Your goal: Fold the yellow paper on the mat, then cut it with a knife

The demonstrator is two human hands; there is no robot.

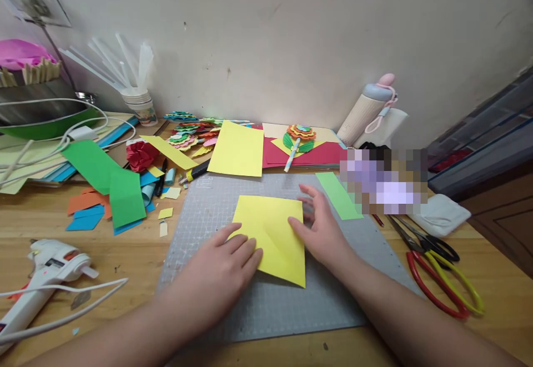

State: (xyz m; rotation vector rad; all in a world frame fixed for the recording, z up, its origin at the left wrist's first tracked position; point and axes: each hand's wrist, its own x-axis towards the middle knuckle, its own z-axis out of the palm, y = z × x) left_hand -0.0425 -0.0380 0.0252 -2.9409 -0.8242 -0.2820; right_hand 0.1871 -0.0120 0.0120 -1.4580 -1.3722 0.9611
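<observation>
Lying on the wooden tabletop [328, 351], a gray cutting mat [345, 306] bears a yellow square of paper [277, 225] near its middle, slightly curved. At the mat's far edge is another yellow sheet [236, 149]. On the mat's near square, the left hand [233, 256] rests over the lower left part, its fingers loosely bent and a little apart; the right hand [322, 225] is spread at the right edge, thumb on the paper, the other fingers beyond it. Left of the mat lies a white glue gun [54, 267]; right of it are scissors [441, 270] with red, yellow and black handles. A pale green strip [339, 196] lies at the mat's far right, and a paper flower [300, 136] just beyond the mat.
</observation>
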